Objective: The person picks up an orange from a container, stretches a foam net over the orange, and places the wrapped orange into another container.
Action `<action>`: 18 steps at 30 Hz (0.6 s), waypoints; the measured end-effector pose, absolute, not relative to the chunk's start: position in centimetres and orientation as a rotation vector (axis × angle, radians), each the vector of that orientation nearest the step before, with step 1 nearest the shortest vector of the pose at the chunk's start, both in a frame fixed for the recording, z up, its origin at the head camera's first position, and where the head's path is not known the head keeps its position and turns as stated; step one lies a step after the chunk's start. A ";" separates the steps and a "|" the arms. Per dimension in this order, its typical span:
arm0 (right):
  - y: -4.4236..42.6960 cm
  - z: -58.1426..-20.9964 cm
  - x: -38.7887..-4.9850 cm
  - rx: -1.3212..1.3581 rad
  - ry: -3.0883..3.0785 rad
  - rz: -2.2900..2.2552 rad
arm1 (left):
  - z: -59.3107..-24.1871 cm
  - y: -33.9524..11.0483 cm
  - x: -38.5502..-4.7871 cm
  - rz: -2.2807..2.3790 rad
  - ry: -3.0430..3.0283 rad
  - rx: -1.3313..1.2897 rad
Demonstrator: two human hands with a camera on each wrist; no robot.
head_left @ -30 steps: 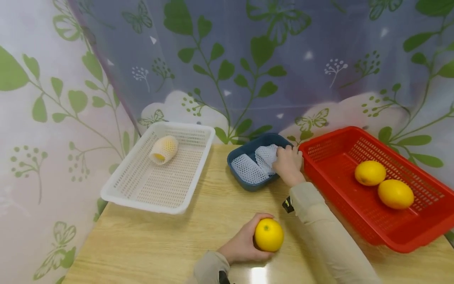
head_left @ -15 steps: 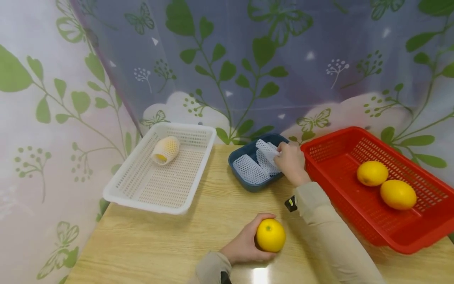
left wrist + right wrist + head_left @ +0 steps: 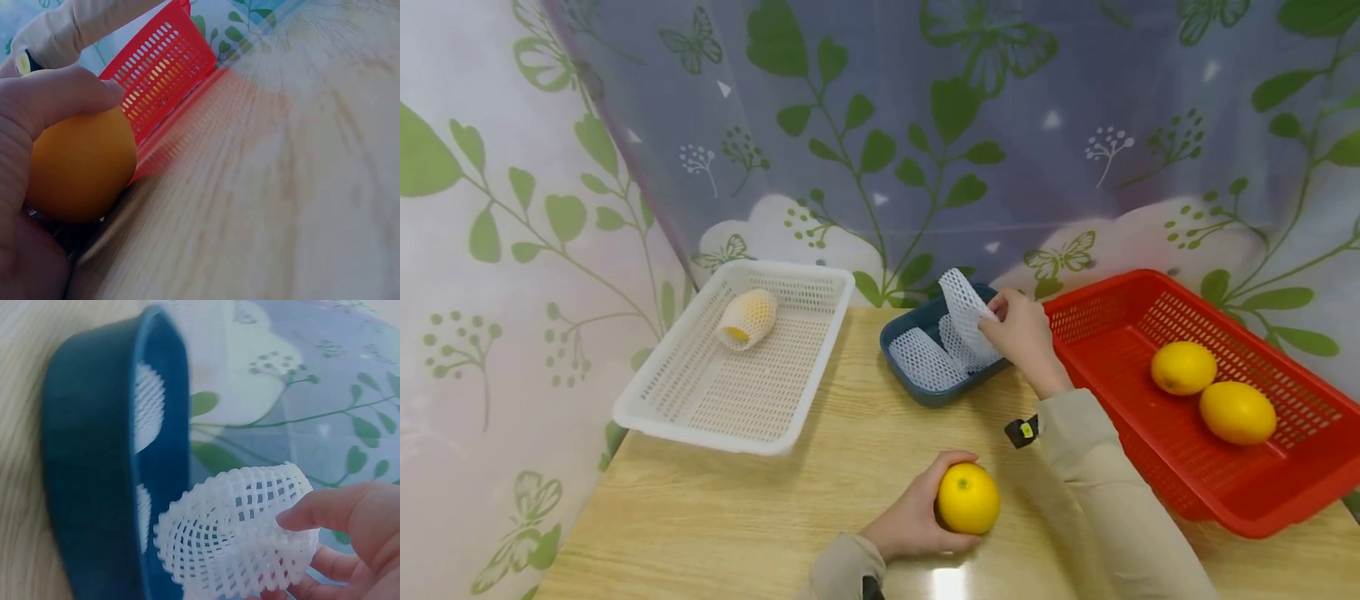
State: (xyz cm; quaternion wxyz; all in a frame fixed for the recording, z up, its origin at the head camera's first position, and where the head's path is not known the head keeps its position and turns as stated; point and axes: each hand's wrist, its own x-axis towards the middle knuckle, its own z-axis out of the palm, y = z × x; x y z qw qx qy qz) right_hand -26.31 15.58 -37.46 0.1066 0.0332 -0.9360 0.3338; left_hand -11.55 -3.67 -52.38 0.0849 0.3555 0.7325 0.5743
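Note:
My left hand (image 3: 917,512) curls its fingers and thumb round a yellow fruit (image 3: 968,498) at the table's front middle; the left wrist view has the thumb across the fruit (image 3: 84,162). Over the right side of a small blue basket (image 3: 934,398), my right hand (image 3: 1022,337) pinches a white foam net sleeve (image 3: 962,304), raised and tilted above the rim. Other net sleeves (image 3: 925,358) lie in the basket. The right wrist view gives the pinched sleeve (image 3: 237,531) between thumb and fingers (image 3: 350,537), beside the blue wall (image 3: 94,450).
At the left stands a white basket (image 3: 700,433) with a net-wrapped fruit (image 3: 748,319) inside. A red basket (image 3: 1120,417) at the right holds two yellow fruits (image 3: 1183,367), (image 3: 1237,412). Patterned cloth (image 3: 880,150) hangs behind the wooden table (image 3: 715,517).
My right hand has drawn one net sleeve up, partly out of the blue basket, and shifted slightly right. The left hand and its fruit have stayed in place.

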 end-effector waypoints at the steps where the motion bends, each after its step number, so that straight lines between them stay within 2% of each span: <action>1: 15.6 -37.3 -26.1 0.101 -2.742 1.014 | -52.4 -3.7 -11.6 1.720 2.173 1.064; 18: 15.3 -34.4 -21.8 0.152 -2.558 1.251 | -51.9 -3.9 -12.0 2.000 1.907 0.961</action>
